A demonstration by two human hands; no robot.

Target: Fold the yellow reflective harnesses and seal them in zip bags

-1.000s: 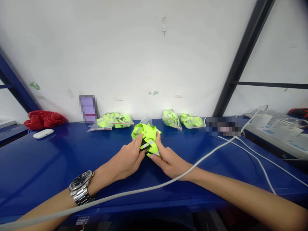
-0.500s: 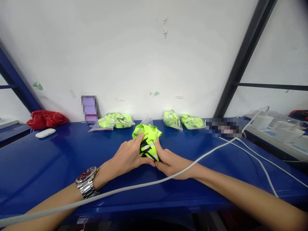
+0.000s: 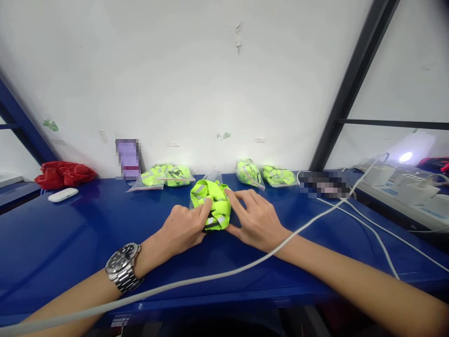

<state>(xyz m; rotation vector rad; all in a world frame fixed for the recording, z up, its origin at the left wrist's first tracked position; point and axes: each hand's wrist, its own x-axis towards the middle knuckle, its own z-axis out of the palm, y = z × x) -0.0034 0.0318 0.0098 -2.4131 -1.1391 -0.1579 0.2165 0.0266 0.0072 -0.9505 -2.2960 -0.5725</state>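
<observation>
A crumpled bundle of neon-yellow reflective straps (image 3: 212,199) with silver bands and black pieces is on the blue table at the centre. My left hand (image 3: 187,227) grips it from the left, index finger pressed on its front and thumb underneath. On the right side, my right hand (image 3: 257,220) has its index finger on the upper edge and its thumb low against the bundle, with the other fingers bent and apart. Behind the bundle, part of a clear plastic bag (image 3: 213,176) shows; how far it extends is hidden.
Bagged yellow bundles lie along the wall, left (image 3: 168,174) and right (image 3: 278,175). A phone (image 3: 128,158) leans there beside red cloth (image 3: 65,175) and a white case (image 3: 63,195). A white cable (image 3: 210,276) crosses above my forearms. Chargers (image 3: 414,189) stand right.
My right hand has shifted right and its fingers have loosened and spread. The bundle is rounder, its straps more tucked in, while my left hand keeps its grip.
</observation>
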